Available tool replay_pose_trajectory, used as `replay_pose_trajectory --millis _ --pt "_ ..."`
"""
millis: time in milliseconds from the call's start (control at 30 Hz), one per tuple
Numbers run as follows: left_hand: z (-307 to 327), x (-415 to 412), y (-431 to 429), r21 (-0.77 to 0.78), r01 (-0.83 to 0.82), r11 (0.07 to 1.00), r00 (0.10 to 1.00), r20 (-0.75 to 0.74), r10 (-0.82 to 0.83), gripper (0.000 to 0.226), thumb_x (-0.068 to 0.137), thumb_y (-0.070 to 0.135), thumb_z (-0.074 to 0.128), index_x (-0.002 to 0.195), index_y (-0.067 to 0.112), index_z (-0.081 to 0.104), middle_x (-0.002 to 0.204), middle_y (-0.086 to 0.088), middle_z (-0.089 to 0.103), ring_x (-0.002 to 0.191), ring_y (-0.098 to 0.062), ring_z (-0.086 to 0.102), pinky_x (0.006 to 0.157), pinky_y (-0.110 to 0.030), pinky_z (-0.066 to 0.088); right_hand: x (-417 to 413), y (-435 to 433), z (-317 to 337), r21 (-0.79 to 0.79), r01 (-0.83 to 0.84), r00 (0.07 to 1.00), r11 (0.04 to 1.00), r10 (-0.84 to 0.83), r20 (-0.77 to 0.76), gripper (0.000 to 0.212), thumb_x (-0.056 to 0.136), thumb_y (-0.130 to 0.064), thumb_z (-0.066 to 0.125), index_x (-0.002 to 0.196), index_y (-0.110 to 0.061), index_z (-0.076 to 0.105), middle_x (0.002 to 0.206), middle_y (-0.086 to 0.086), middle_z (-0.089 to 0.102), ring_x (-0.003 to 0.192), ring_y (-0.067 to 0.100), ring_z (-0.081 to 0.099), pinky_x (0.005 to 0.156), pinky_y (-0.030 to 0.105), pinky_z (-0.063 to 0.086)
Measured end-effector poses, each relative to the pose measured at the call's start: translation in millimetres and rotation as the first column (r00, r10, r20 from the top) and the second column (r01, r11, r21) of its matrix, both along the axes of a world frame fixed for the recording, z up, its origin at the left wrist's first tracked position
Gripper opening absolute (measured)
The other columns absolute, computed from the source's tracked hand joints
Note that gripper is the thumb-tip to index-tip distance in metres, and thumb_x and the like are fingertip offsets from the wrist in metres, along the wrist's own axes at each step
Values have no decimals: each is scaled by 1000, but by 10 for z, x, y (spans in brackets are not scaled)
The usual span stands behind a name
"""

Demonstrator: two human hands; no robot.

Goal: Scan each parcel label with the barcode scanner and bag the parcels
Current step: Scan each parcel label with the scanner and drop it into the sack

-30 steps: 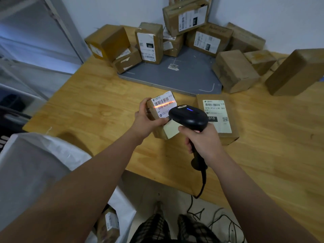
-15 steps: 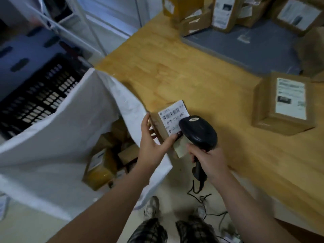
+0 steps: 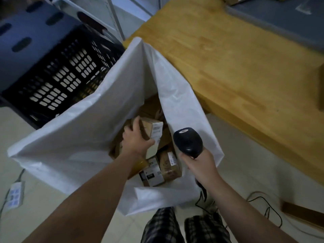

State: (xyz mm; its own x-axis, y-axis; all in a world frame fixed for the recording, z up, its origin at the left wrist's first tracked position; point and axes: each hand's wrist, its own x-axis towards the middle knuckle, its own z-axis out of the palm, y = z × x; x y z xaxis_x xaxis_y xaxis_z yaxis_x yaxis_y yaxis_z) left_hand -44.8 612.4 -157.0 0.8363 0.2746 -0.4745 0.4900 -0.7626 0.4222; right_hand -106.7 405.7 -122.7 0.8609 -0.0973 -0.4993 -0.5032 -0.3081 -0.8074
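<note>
Beside the right wall of the white bag (image 3: 84,130), my right hand (image 3: 199,164) grips the barcode scanner (image 3: 188,142). Inside the bag's mouth, my left hand (image 3: 135,139) clasps the parcel (image 3: 151,128) from its near side, directly above the bagged parcels (image 3: 169,166). I'd judge a straight drop.

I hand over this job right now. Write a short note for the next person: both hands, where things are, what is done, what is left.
Left hand: grips a labelled parcel, low inside the open white bag.
Right hand: holds the barcode scanner near the bag's rim.
Done: other parcels lie in the bag.
Left: release this parcel, then scan and bag any others; most of the wooden table is out of view.
</note>
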Motion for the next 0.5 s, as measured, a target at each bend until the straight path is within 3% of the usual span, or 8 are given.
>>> replay_pose_trajectory --millis 100,233,333,400,500 --pt "-217 295 -53 153 212 965 977 -62 -204 97 82 47 69 153 37 2 155 -14 12 141 -38 18 113 -54 23 201 51 -105 -122 -57 998 991 61 23 18 81 -14 71 77 -20 54 61 -7 56 60 3 54 51 17 37" --pt "-480 418 -50 172 276 946 961 -81 -265 88 88 50 60 154 29 5 156 -15 9 140 -39 17 111 -55 27 392 49 -193 -171 -34 998 985 44 53 18 83 -20 71 80 -24 54 66 -8 57 68 8 57 56 22 40" --pt "-392 428 -115 153 271 950 961 14 -276 73 92 41 57 151 22 19 154 -14 19 138 -37 23 107 -52 31 417 -7 -198 -194 15 998 981 -2 66 18 81 -24 72 77 -24 55 66 -4 60 73 18 64 65 29 50" --pt "-234 399 -208 125 289 949 947 106 -303 65 94 36 56 149 19 26 154 -12 23 138 -34 25 107 -49 33 408 -83 -157 -211 45 998 976 -33 59 14 80 -21 72 86 -17 61 72 3 65 76 24 67 72 37 56" --pt "78 331 -405 59 323 945 908 262 -327 59 94 32 58 146 18 34 152 -8 28 136 -29 28 108 -43 33 363 -250 -41 -201 125 991 972 -114 67 18 79 -21 73 92 -15 63 73 5 67 74 28 69 72 42 56"
